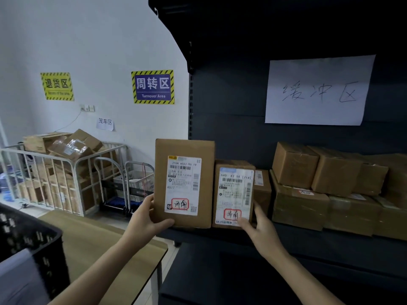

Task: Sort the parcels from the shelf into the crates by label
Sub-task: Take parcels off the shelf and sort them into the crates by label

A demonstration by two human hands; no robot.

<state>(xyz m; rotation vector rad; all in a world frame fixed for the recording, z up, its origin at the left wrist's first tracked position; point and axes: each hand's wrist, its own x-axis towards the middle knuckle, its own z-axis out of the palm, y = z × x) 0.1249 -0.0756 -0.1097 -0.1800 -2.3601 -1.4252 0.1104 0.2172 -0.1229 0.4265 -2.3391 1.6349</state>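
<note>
A dark metal shelf (231,119) fills the right of our view. Left of it stands a wooden counter (105,238). Against the far wall we see a cage trolley (55,172) heaped with cartons. A black crate (33,243) sits on the counter's near left end. Brown parcels (330,183) are stacked two high along the shelf's right side, and above them a handwritten paper sheet (319,91) hangs on the back panel.

At the shelf's left front edge a taller parcel (185,148) stands upright, facing us with a white label (184,172) bearing a red-boxed mark. Just beside it, to the right, is a shorter parcel (233,165) with a second label (234,194) marked alike. We cannot tell whether either rests on the shelf board.

The left grip (146,219) pinches the taller parcel's lower left corner, thumb in front. The right grip (261,230) pinches the shorter parcel's lower right corner, thumb on the label.
</note>
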